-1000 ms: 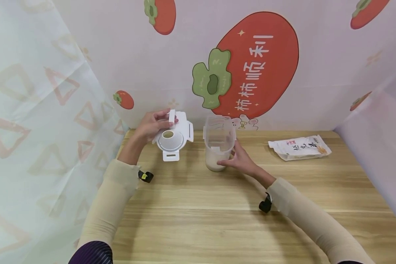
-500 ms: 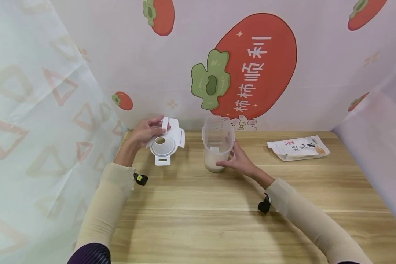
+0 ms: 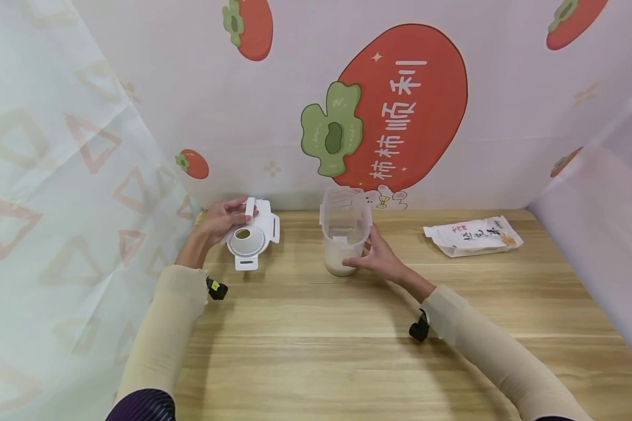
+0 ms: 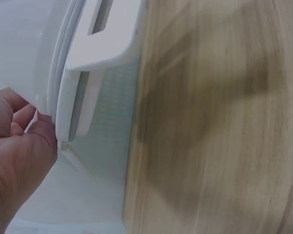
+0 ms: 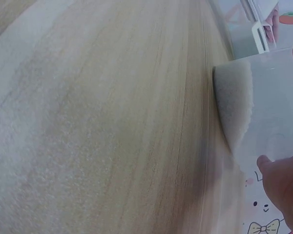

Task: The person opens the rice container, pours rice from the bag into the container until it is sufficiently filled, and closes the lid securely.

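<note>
- Pale wall (image 3: 274, 117) printed with red fruit backs a wood-grain table (image 3: 316, 362) across the lower frame.
- At left of center, a person's left hand (image 3: 218, 221) grips a white lid (image 3: 265, 221), fingers curled at its raised flap; the round spout faces up.
- Mid-frame, a clear container (image 3: 346, 225) stands upright on the table near the wall, white grains (image 3: 339, 261) covering its bottom.
- Just right of center, the right hand (image 3: 383, 257) grasps the container's lower side, thumb across the front.
- Toward the right edge, a white printed packet (image 3: 474, 238) lies flat, well apart from both hands.
</note>
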